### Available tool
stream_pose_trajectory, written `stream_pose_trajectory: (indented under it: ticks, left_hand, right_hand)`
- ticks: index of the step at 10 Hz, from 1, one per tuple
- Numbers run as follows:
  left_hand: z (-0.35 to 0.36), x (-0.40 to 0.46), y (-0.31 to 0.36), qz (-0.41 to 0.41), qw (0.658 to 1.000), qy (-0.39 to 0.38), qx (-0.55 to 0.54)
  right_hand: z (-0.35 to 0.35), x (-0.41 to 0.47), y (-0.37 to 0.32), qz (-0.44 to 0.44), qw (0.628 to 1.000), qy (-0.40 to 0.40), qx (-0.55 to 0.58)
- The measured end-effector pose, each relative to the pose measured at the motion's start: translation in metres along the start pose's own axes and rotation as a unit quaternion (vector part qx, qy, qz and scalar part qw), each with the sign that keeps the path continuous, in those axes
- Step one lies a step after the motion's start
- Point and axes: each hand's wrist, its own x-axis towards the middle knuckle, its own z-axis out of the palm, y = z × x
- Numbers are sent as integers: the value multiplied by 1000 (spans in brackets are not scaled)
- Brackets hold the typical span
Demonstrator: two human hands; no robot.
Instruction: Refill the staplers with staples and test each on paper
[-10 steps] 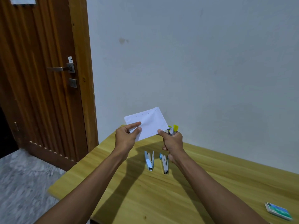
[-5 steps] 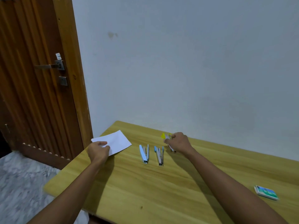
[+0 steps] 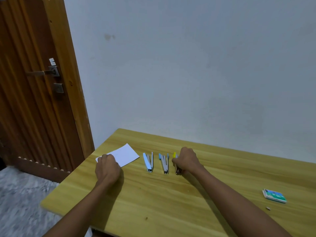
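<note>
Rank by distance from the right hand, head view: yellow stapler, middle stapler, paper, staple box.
1. Yellow stapler, under the right hand.
2. Middle stapler, just to its left.
3. Paper, far left, under the left hand.
4. Staple box, far right, near edge.

Three staplers lay in a row on counter (image 3: 171, 194), all hinged open in a V: white stapler (image 3: 148, 161), blue stapler (image 3: 164, 162), yellow-tipped stapler (image 3: 175, 161) partly hidden. White paper (image 3: 125, 155) flat at left. Staple box (image 3: 274, 195) far right, a small staple strip (image 3: 268, 208) just beside.
</note>
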Motion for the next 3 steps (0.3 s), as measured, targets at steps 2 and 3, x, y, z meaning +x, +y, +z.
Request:
stream_pose_trajectory:
  ticks: [2, 3]
  left_hand:
    - [-2, -1, 12, -8, 996, -38, 82]
    - [-2, -2, 14, -4, 996, -24, 90]
  right_hand:
    - [3, -8, 4, -17, 1000, -17, -13]
    - [2, -10, 4, -17, 1000, -12, 6]
